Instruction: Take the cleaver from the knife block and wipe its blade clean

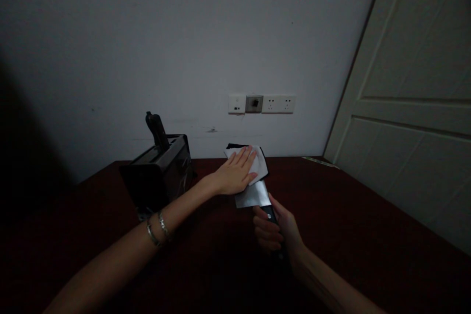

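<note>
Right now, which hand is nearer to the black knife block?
Left. The left hand lies flat on the white cloth just beside the knife block; the right hand grips the cleaver farther away.

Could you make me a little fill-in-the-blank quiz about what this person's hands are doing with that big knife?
1. The right hand grips the cleaver by its ____.
2. The left hand presses a white ____ flat onto the blade.
3. One dark handle sticks up out of the black knife ____ at the left.
4. A row of sockets sits on the ____ behind the dark red table.

Missing words: handle; cloth; block; wall
</note>
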Action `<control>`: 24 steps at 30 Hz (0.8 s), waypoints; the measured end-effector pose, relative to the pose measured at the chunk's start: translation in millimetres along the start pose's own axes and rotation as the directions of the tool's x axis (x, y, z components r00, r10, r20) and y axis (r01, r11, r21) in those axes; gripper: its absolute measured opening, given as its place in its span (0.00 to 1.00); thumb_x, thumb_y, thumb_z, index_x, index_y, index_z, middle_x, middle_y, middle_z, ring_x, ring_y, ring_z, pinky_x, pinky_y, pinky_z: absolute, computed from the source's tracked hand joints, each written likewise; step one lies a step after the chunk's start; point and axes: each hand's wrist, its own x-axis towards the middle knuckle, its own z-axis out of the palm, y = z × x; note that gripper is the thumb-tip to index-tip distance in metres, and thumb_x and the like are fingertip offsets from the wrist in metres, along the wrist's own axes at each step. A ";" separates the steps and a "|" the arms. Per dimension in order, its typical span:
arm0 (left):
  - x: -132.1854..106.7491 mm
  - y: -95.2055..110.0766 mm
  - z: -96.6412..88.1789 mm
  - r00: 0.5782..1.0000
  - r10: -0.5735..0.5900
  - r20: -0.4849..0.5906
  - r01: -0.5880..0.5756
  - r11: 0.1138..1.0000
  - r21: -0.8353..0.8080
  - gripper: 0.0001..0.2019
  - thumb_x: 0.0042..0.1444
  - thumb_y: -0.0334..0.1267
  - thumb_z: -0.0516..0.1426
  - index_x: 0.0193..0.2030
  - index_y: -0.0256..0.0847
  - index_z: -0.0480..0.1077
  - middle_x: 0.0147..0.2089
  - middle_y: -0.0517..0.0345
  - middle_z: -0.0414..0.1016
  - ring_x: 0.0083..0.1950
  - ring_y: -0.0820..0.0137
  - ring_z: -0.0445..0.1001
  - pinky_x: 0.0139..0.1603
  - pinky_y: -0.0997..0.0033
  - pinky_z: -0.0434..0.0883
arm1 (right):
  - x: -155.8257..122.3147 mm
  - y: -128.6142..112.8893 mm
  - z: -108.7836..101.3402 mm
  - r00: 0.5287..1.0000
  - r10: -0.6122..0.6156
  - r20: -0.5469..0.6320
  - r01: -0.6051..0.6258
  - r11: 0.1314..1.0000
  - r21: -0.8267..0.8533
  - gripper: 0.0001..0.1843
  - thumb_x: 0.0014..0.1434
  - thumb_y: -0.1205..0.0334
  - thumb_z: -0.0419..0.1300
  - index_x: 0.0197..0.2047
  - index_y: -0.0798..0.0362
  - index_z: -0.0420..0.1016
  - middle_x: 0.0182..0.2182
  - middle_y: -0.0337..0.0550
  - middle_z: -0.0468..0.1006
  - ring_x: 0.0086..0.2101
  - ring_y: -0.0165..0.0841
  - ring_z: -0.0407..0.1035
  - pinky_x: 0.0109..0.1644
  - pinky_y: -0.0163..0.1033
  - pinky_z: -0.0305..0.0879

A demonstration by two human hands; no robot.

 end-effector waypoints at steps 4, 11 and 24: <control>-14.9 24.2 5.0 0.992 0.123 -0.015 -0.122 0.992 0.031 0.31 0.62 0.49 0.34 0.67 0.33 0.32 0.69 0.48 0.24 0.68 0.64 0.22 0.66 0.59 0.36 | -0.6 -2.0 -3.7 0.999 -0.024 0.028 0.024 1.000 -0.010 0.19 0.58 0.51 0.51 0.24 0.56 0.62 0.11 0.26 0.52 0.10 0.19 0.37 0.11 0.23 0.45; 2.5 -9.4 -0.8 0.997 -0.053 -0.048 0.054 0.998 0.021 0.30 0.62 0.48 0.32 0.66 0.33 0.30 0.69 0.47 0.24 0.68 0.63 0.25 0.66 0.57 0.37 | 0.1 0.5 3.7 1.000 0.016 0.001 -0.016 1.000 -0.011 0.24 0.61 0.46 0.44 0.22 0.55 0.60 0.11 0.27 0.51 0.09 0.19 0.37 0.10 0.24 0.44; -25.1 -2.8 -5.9 0.999 0.045 0.010 -0.045 0.999 -0.003 0.30 0.63 0.48 0.34 0.67 0.34 0.31 0.69 0.48 0.24 0.68 0.65 0.24 0.66 0.59 0.37 | -2.7 -4.1 6.8 0.998 0.014 0.061 -0.016 0.999 0.036 0.24 0.62 0.48 0.43 0.24 0.57 0.63 0.11 0.27 0.52 0.10 0.19 0.38 0.11 0.23 0.47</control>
